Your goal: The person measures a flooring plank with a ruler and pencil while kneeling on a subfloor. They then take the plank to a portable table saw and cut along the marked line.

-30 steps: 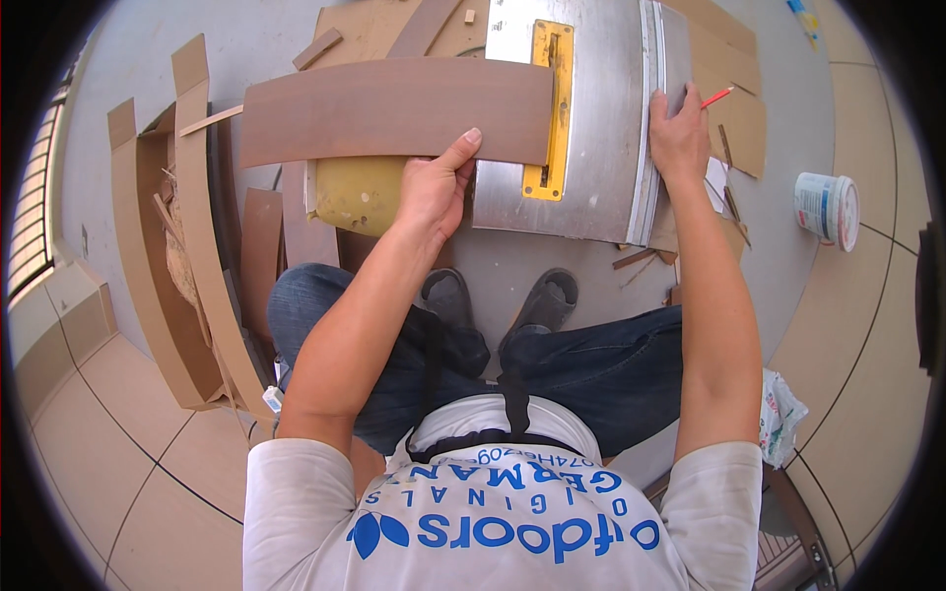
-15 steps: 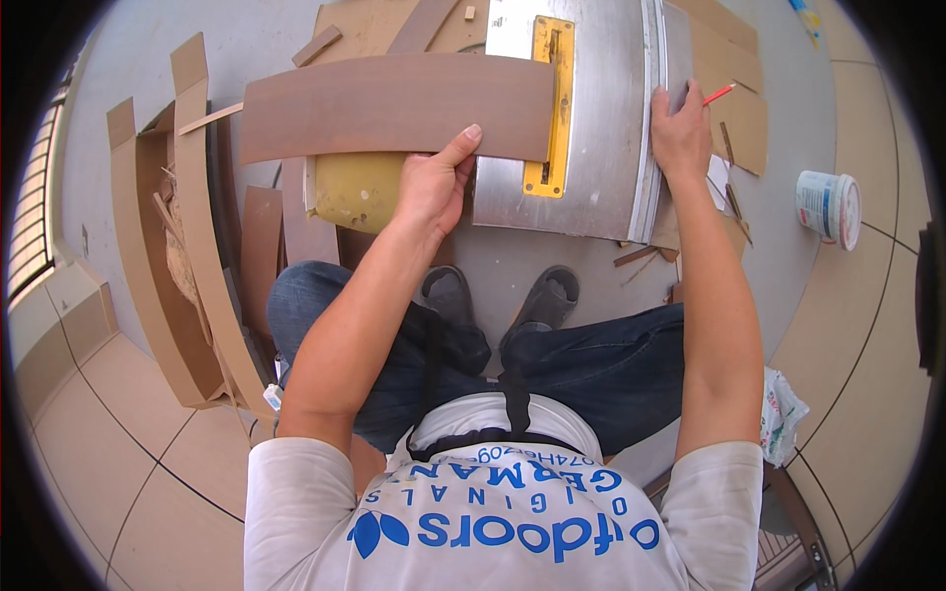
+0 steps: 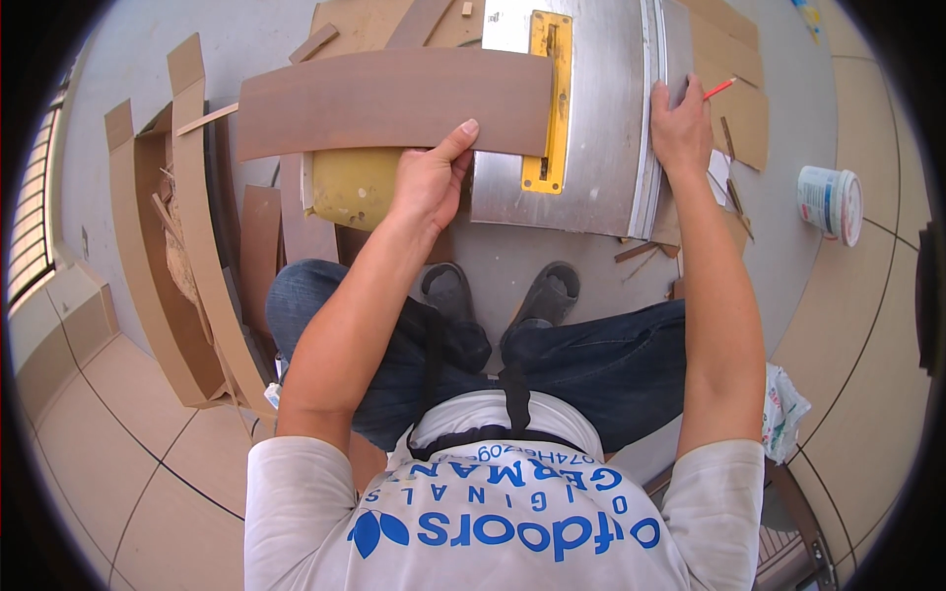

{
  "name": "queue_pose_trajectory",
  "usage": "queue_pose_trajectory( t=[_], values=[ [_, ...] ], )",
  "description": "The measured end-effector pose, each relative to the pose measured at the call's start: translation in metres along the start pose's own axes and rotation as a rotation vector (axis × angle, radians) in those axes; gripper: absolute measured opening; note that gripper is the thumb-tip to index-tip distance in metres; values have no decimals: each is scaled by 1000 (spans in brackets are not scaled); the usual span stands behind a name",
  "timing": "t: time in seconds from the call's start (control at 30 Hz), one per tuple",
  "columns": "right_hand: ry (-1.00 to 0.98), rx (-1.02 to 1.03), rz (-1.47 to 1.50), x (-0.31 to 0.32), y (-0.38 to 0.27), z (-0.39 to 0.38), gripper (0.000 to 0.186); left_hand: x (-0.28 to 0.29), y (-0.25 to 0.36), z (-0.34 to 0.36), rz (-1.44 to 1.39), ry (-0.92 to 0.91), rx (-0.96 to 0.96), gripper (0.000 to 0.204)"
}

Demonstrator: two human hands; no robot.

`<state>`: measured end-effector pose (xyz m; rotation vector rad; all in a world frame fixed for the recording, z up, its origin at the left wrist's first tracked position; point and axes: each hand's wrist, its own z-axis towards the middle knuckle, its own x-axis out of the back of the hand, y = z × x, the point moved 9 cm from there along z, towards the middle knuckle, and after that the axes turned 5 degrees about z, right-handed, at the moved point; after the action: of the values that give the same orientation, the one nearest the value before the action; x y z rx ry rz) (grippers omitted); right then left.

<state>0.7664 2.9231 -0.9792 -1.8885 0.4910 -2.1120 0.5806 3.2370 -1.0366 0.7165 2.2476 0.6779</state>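
A wide brown plank (image 3: 394,103) lies across the left part of the table saw's metal top (image 3: 606,148), its right end over the yellow insert plate (image 3: 545,172) with the blade slot. My left hand (image 3: 434,182) is closed on the plank's near edge, thumb on top and fingers hidden beneath. At the right side of the saw top, my right hand (image 3: 682,128) grips the long metal fence (image 3: 645,187), its fingertips partly out of sight. A red pencil (image 3: 719,89) sticks out to the right from between its fingers. Under the plank, a yellow housing (image 3: 355,187) shows.
Long open cardboard boxes (image 3: 187,325) stand at the left, beside more brown boards (image 3: 259,236). Offcuts and cardboard sheets (image 3: 724,49) lie around the saw. A white bucket (image 3: 828,205) rests on its side at the right, with a plastic bag (image 3: 783,414) nearer me.
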Motion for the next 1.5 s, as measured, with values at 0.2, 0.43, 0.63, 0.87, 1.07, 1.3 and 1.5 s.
queue_pose_trajectory(
  t=[0.2,0.43,0.63,0.87,1.07,1.3,1.5],
  values=[
    [-14,-23,-8,0,-2,-1,73,6,0,4,12,20,-14,34],
    [4,-29,-21,0,0,0,73,-2,4,10,23,8,1,29],
    [-28,-44,-15,0,-3,0,73,-11,13,34,-17,-49,-43,28],
    [-49,-56,46,4,-2,-2,72,-43,47,29,-112,-184,-102,34],
    [-23,-52,43,13,-5,-5,70,-64,103,-17,-53,-332,-311,38],
    [237,223,203,29,-14,-7,49,-63,145,-96,74,-427,-422,50],
    [-3,135,1289,51,-97,-79,55,-32,166,-173,243,-365,-576,46]
  ],
)
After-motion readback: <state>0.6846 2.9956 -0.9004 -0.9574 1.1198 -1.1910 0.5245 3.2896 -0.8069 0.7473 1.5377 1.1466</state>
